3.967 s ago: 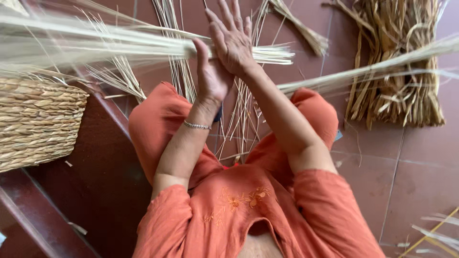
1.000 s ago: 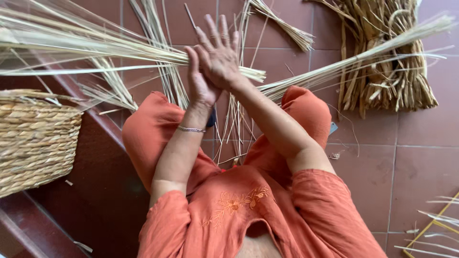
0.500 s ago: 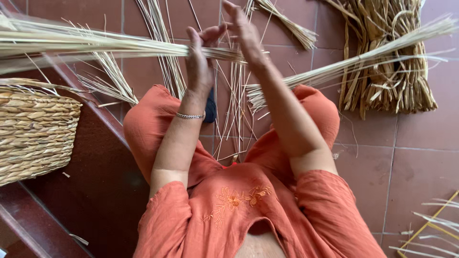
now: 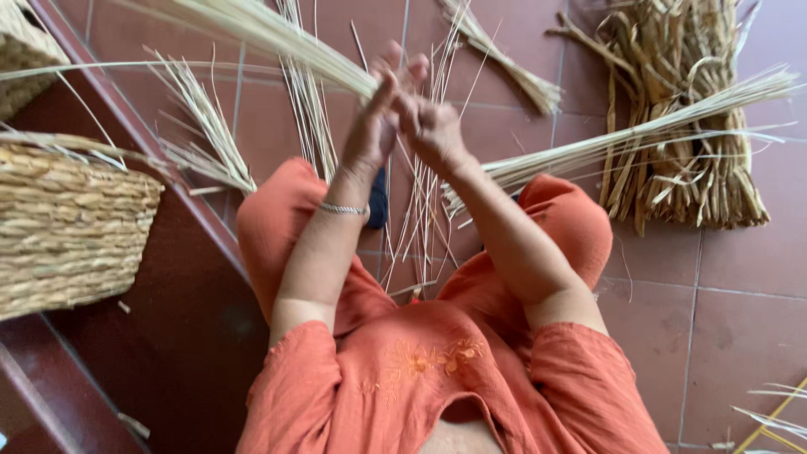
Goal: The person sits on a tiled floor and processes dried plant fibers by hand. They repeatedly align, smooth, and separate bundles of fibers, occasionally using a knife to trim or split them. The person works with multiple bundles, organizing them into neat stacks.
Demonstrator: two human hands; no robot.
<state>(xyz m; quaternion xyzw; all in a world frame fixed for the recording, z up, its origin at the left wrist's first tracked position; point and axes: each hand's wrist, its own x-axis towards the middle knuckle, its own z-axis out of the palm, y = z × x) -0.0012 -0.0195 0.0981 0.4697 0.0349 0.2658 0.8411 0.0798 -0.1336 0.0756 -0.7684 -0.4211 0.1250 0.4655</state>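
Observation:
My left hand [image 4: 372, 126], with a thin bracelet at the wrist, and my right hand [image 4: 435, 128] are raised and pressed together in front of me. Between them they grip a long bundle of pale straw. One part of the straw bundle [image 4: 269, 29] runs up to the left. The other part of the straw bundle [image 4: 639, 134] fans out to the right above my knee. The left fingers point up; the right fingers are curled. I sit in orange clothes, knees apart, with loose straws [image 4: 420, 219] lying on the floor between them.
A woven basket [image 4: 71, 231] stands at the left beside a dark red wooden step [image 4: 181, 277]; another basket's corner [image 4: 25, 42] shows at top left. A heap of dried reeds [image 4: 685, 118] and small straw bundles [image 4: 508, 59] lie on the red tiled floor.
My hands have gone from flat palms rubbing together to closing tightly on the straw. The left part of the bundle has swung upward, and the view has shifted.

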